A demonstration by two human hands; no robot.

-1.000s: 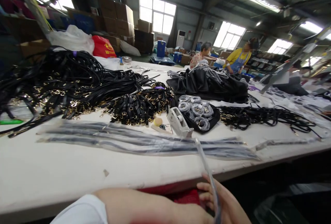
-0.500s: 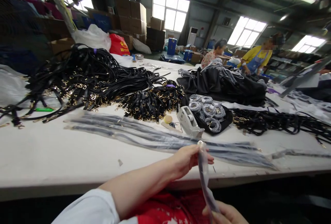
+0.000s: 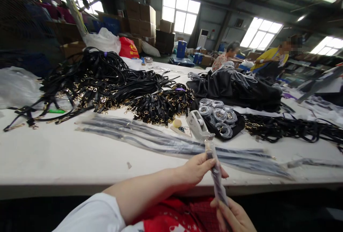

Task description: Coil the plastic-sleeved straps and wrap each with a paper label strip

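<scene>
A black strap in a clear plastic sleeve point(image 3: 217, 182) runs between my two hands, over the front edge of the table. My left hand point(image 3: 199, 169) pinches it near its upper end, thumb on top. Lower down, my right hand point(image 3: 233, 214) is closed round the same sleeved strap. Its top end stands just in front of a grey tape dispenser point(image 3: 197, 125). Several more plastic-sleeved straps point(image 3: 160, 142) lie flat across the table behind my left hand.
Heaped black straps with gold clips point(image 3: 107, 82) cover the left of the white table point(image 3: 80, 160). Short buckled straps point(image 3: 152, 109), coiled grey cords point(image 3: 219, 116), black material point(image 3: 233, 89) and more black straps point(image 3: 289, 126) lie further right. Two people are beyond the table.
My left thumb has come over the strap's upper end, and that end is a little higher. My right hand has moved slightly up along the strap. The view has shifted a little.
</scene>
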